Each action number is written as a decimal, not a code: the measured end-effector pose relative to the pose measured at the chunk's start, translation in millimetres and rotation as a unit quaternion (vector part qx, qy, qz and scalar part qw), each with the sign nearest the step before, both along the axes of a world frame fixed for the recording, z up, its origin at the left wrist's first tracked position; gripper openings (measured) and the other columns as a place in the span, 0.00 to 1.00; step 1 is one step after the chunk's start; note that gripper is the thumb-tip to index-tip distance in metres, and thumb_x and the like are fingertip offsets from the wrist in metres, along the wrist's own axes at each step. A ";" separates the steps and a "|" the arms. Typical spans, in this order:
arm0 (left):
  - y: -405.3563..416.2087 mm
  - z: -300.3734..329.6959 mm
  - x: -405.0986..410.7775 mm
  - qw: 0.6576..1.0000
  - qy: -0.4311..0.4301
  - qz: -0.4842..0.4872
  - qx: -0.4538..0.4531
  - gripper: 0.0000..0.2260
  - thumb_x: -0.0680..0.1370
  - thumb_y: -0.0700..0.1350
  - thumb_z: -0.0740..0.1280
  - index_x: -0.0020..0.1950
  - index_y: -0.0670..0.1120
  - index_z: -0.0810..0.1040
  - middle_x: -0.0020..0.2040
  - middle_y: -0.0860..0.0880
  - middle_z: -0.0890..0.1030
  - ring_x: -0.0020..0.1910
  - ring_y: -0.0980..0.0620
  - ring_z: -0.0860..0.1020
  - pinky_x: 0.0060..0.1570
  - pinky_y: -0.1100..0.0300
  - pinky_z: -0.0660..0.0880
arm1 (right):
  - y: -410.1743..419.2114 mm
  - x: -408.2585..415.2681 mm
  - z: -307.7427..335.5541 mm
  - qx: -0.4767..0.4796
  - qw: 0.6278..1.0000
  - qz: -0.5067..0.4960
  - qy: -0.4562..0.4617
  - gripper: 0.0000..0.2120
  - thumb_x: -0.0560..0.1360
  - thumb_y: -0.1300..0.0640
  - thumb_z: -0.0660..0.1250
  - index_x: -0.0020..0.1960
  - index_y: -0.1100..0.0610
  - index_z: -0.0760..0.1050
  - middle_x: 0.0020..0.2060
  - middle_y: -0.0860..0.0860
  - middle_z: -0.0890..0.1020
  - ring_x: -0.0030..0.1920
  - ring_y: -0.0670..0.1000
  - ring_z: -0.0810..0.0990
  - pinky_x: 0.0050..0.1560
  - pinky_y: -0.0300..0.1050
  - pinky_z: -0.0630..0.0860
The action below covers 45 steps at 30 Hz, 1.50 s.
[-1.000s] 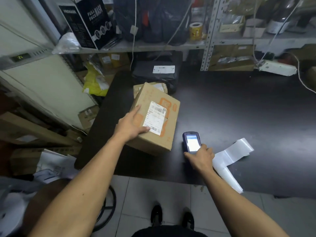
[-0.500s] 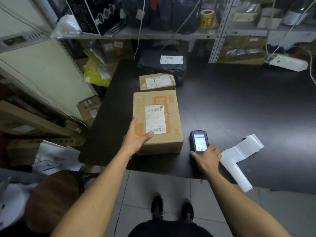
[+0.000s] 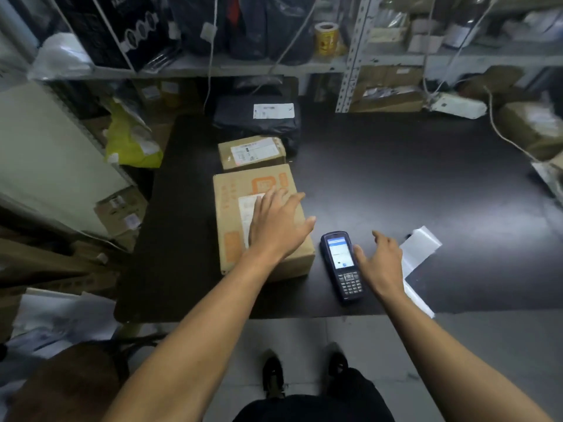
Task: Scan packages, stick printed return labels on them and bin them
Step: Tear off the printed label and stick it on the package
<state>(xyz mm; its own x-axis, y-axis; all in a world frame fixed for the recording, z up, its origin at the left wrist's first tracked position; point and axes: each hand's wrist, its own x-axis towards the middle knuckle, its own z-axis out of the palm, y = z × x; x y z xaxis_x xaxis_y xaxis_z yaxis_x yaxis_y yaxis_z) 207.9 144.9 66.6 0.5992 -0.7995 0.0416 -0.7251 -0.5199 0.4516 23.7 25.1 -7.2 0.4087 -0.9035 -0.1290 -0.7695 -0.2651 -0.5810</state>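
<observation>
A brown cardboard box [image 3: 234, 208] with orange print and a white shipping label lies flat on the black table [image 3: 411, 184]. My left hand [image 3: 278, 222] hovers spread over its top, fingers straight, covering most of the label. The handheld scanner [image 3: 342, 264] lies on the table just right of the box, screen lit. My right hand [image 3: 380, 258] is beside the scanner with fingers straight, off it. A strip of white labels [image 3: 419, 248] lies right of that hand.
A smaller labelled box [image 3: 251, 152] and a black mailer bag [image 3: 256, 118] sit behind the big box. Metal shelving with parcels and a yellow tape roll [image 3: 326, 38] lines the back. A white power strip [image 3: 457, 105] with cables lies at the table's far right. Boxes crowd the left floor.
The box was set down flat on the table. My left hand moved from its near-left edge to above its top. My right hand let go of the scanner and drew away to the right.
</observation>
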 end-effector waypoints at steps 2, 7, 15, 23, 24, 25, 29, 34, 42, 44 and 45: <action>-29.1 0.1 -17.2 0.999 0.002 -0.046 0.002 0.22 0.79 0.59 0.62 0.72 0.55 0.71 0.74 0.48 0.68 0.77 0.48 0.57 0.76 0.53 0.49 | -16.9 -15.9 3.4 -0.025 1.000 -0.016 0.002 0.26 0.78 0.52 0.67 0.72 0.61 0.68 0.67 0.61 0.72 0.68 0.62 0.66 0.69 0.53 0.62; -104.9 -20.6 -73.4 0.990 0.029 -0.136 0.024 0.19 0.79 0.56 0.64 0.69 0.53 0.75 0.70 0.47 0.72 0.73 0.47 0.64 0.72 0.54 0.56 | -61.1 -74.1 -0.8 -0.048 0.996 -0.075 0.020 0.22 0.78 0.55 0.65 0.70 0.60 0.70 0.64 0.58 0.74 0.65 0.61 0.68 0.64 0.48 0.62; -194.2 -71.5 -159.9 0.959 0.269 -0.072 0.054 0.21 0.79 0.50 0.66 0.72 0.52 0.71 0.67 0.47 0.75 0.66 0.48 0.74 0.62 0.55 0.70 | -120.3 -135.4 -18.8 0.045 0.997 -0.054 -0.020 0.25 0.80 0.53 0.63 0.75 0.57 0.63 0.73 0.53 0.66 0.72 0.55 0.61 0.70 0.49 0.62; -225.6 -105.6 -175.1 0.938 0.340 0.005 0.060 0.25 0.79 0.47 0.67 0.76 0.51 0.65 0.67 0.46 0.75 0.66 0.48 0.73 0.64 0.57 0.68 | -148.2 -131.2 -40.4 0.100 0.990 0.102 0.020 0.27 0.80 0.52 0.60 0.78 0.55 0.59 0.78 0.53 0.56 0.78 0.52 0.49 0.75 0.49 0.56; -227.4 -107.5 -174.3 0.935 0.350 0.013 0.059 0.25 0.80 0.47 0.67 0.75 0.51 0.65 0.63 0.46 0.76 0.64 0.48 0.74 0.60 0.60 0.69 | -146.3 -132.2 -42.7 0.097 0.988 0.119 0.026 0.27 0.80 0.52 0.60 0.77 0.54 0.61 0.78 0.53 0.56 0.78 0.53 0.50 0.76 0.51 0.57; -228.1 -108.7 -173.4 0.932 0.358 0.018 0.056 0.24 0.80 0.47 0.67 0.75 0.51 0.66 0.58 0.46 0.78 0.60 0.49 0.76 0.56 0.62 0.70 | -143.6 -133.6 -44.9 0.090 0.987 0.133 0.026 0.26 0.79 0.52 0.61 0.76 0.54 0.63 0.78 0.53 0.58 0.77 0.53 0.51 0.75 0.52 0.58; -224.8 -112.1 -169.1 0.915 0.400 0.028 0.048 0.21 0.79 0.43 0.68 0.72 0.50 0.70 0.43 0.47 0.80 0.43 0.53 0.78 0.45 0.63 0.71 | -133.9 -137.6 -52.9 0.070 0.989 0.131 -0.022 0.14 0.79 0.55 0.62 0.63 0.55 0.77 0.74 0.51 0.65 0.74 0.52 0.57 0.72 0.51 0.61; -220.9 -114.7 -164.6 0.903 0.427 0.029 0.024 0.26 0.77 0.33 0.66 0.73 0.50 0.69 0.49 0.50 0.81 0.47 0.56 0.79 0.46 0.70 0.73 | -140.9 -131.9 -54.0 0.077 0.992 0.052 -0.082 0.09 0.77 0.55 0.65 0.56 0.56 0.75 0.57 0.48 0.77 0.64 0.49 0.67 0.64 0.50 0.69; -219.5 -112.1 -165.9 0.884 0.464 0.049 -0.005 0.31 0.74 0.29 0.61 0.72 0.53 0.69 0.50 0.49 0.83 0.40 0.61 0.80 0.41 0.72 0.74 | -163.6 -117.4 -52.6 0.070 0.995 0.072 -0.010 0.15 0.78 0.49 0.65 0.61 0.55 0.75 0.57 0.48 0.78 0.62 0.53 0.69 0.59 0.50 0.70; -220.3 -113.1 -165.8 0.878 0.475 0.053 -0.015 0.29 0.75 0.29 0.60 0.72 0.53 0.69 0.46 0.51 0.83 0.37 0.62 0.79 0.41 0.71 0.74 | -167.4 -115.5 -56.2 0.063 0.995 0.081 0.004 0.15 0.77 0.46 0.66 0.59 0.54 0.75 0.56 0.48 0.78 0.61 0.53 0.70 0.57 0.49 0.70; -221.1 -113.5 -165.3 0.876 0.478 0.056 -0.020 0.27 0.76 0.30 0.61 0.72 0.52 0.70 0.45 0.51 0.83 0.37 0.61 0.79 0.42 0.71 0.74 | -169.8 -114.7 -57.2 0.061 0.995 0.079 0.004 0.15 0.77 0.46 0.67 0.57 0.54 0.76 0.54 0.48 0.79 0.60 0.53 0.70 0.56 0.49 0.70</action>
<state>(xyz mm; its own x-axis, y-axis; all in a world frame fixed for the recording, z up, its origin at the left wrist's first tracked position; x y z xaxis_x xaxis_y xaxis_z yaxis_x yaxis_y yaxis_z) 42.6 -76.1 -46.9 0.4491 -0.7434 -0.4957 0.0490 -0.5335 0.8444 -91.1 -144.7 -64.4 0.5430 -0.8052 -0.2383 -0.7287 -0.3108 -0.6103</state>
